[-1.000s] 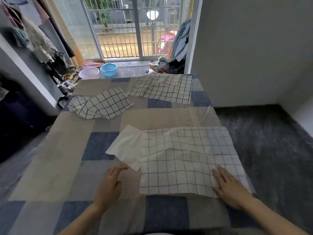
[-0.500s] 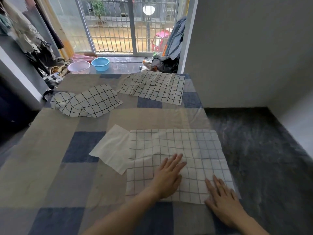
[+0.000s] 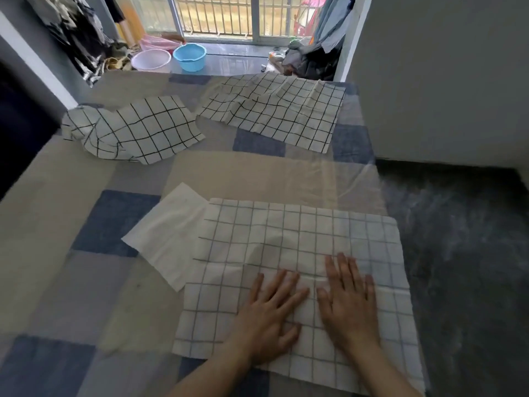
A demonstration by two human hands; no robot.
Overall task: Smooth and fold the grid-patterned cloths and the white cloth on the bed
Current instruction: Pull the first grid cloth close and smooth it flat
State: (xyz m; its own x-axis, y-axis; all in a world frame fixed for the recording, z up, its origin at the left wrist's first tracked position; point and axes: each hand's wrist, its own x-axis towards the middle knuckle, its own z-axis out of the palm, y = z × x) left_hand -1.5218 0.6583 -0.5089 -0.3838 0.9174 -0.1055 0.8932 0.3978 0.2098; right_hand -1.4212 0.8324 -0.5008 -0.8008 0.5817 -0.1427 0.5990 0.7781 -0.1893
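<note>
Right hand (image 3: 347, 305) moved in beside left hand (image 3: 269, 316); both grips flat, holding nothing, pressing near grid cloth (image 3: 300, 253). Risk: dragging white cloth (image 3: 169, 233) underneath.

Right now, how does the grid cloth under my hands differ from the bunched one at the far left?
The near grid cloth lies spread flat; the far-left grid cloth is crumpled, one end bunched up. The near one's lines are thin and grey; the far-left one's are bolder and black. Both hands, left hand and right hand, press flat on the near one; nothing touches the far-left one. Both are white, checked, and on the bed.
</note>
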